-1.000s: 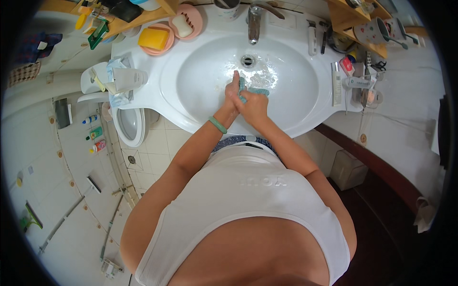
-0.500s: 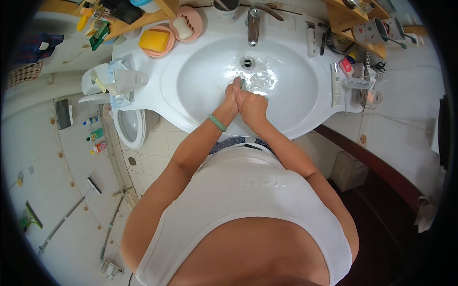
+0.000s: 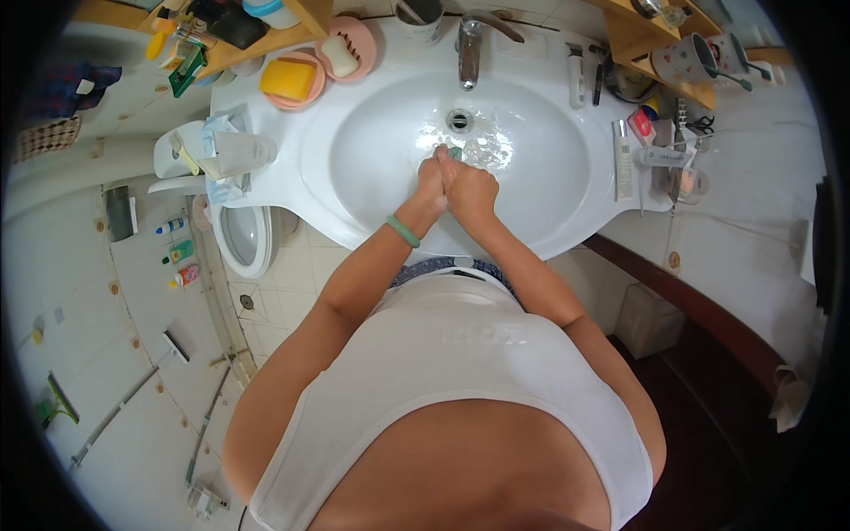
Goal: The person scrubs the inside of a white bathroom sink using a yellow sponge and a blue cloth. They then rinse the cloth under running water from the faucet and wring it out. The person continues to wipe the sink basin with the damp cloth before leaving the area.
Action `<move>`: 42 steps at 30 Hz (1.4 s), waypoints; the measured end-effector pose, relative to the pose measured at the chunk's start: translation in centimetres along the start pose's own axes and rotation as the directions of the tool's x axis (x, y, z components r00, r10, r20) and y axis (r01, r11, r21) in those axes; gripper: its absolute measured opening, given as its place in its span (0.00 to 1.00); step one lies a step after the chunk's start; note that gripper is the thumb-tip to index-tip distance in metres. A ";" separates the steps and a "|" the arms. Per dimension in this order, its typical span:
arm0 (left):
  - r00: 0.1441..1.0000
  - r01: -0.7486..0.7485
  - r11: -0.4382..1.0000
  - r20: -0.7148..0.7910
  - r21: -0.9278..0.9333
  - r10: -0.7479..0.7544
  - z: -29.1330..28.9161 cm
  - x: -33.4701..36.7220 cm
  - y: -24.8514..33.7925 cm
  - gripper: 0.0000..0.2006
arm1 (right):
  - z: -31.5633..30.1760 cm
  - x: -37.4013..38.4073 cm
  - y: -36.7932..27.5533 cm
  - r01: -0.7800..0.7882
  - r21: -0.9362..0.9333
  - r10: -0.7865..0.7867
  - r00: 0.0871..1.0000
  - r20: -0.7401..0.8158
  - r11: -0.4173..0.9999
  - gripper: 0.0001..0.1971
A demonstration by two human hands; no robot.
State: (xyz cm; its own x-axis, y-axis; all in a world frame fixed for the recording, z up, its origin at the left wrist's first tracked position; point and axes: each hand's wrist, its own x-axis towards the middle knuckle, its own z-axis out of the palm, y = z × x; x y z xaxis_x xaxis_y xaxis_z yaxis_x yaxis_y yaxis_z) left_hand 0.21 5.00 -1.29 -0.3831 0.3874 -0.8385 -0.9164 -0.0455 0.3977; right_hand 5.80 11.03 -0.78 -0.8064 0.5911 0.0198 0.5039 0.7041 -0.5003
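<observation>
Both of my hands meet over the near half of the white washbasin (image 3: 372, 168), pressed against each other. My left hand (image 3: 431, 184) has its fingers closed, and a pale green bangle (image 3: 403, 232) circles that wrist. Curled into a fist beside it is my right hand (image 3: 474, 190). A small grey-green thing (image 3: 455, 154) pokes out between the hands at their far end; most of it is hidden and its kind does not show. Whitish wet foam appears where the hands touch. Beyond them, water glistens around the drain (image 3: 459, 120), below the chrome faucet (image 3: 469, 66).
On the left of the counter are a yellow soap bar (image 3: 288, 80) and a white soap bar (image 3: 339, 56), each in a pink dish. A pale cup-like container (image 3: 246, 154) stands nearer. A white tube (image 3: 622, 159) lies on the right rim. The toilet (image 3: 246, 239) is at lower left.
My right hand has shifted slightly against the left, its fingers curled more tightly. More of the grey-green thing shows at the far end of the hands.
</observation>
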 end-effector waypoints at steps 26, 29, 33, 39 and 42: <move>0.989 0.075 0.981 0.143 -0.178 -0.050 -2.7 2.1 -0.7 0.15 | -2.1 0.9 -0.9 0.126 -0.101 -0.121 0.991 0.054 0.987 0.29; 0.988 0.091 0.976 0.144 -0.196 -0.064 -3.2 3.3 -1.8 0.16 | -2.5 -1.1 -1.8 0.219 -0.056 -0.217 0.975 0.036 0.974 0.30; 0.994 -0.058 0.997 0.087 -0.042 0.061 -1.0 -1.4 -0.5 0.15 | -2.2 1.0 -1.8 -0.009 -0.093 0.018 0.996 0.093 0.996 0.29; 0.998 -0.009 0.999 0.060 -0.040 0.012 0.1 -2.1 -0.3 0.20 | -2.3 2.1 -0.1 -0.181 0.009 0.178 0.975 0.134 0.983 0.28; 0.992 -0.024 0.999 0.128 0.047 0.018 -0.1 -2.4 1.3 0.23 | -1.5 2.1 2.9 -0.362 0.471 0.203 0.913 0.355 0.805 0.27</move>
State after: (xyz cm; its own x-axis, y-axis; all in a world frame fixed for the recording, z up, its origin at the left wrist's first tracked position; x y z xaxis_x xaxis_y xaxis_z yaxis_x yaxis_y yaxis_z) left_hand -0.06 3.89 1.24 -0.3817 0.5014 -0.7765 -0.9004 -0.0119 0.4349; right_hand 5.97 14.89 -0.90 -0.7435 0.5427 -0.3908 0.5517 0.1674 -0.8171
